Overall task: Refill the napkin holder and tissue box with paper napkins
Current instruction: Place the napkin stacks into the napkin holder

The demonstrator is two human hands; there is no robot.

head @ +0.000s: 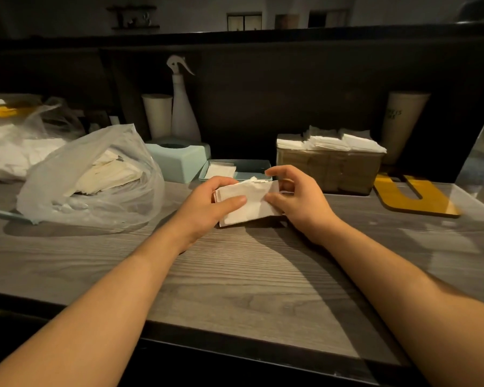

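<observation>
Head view: a grey wood-grain surface (235, 275). At its middle, the left hand (210, 203) grips a small stack of white paper napkins (249, 203), thumb across the top. The right hand (296, 196) pinches the stack's right edge, upper fingers curled loosely above. Just behind the stack lies a pale blue tissue box lid (252, 167); left of that the pale blue tissue box (176, 160); behind-right of the stack a brown napkin holder (330, 170) heaped with napkins.
</observation>
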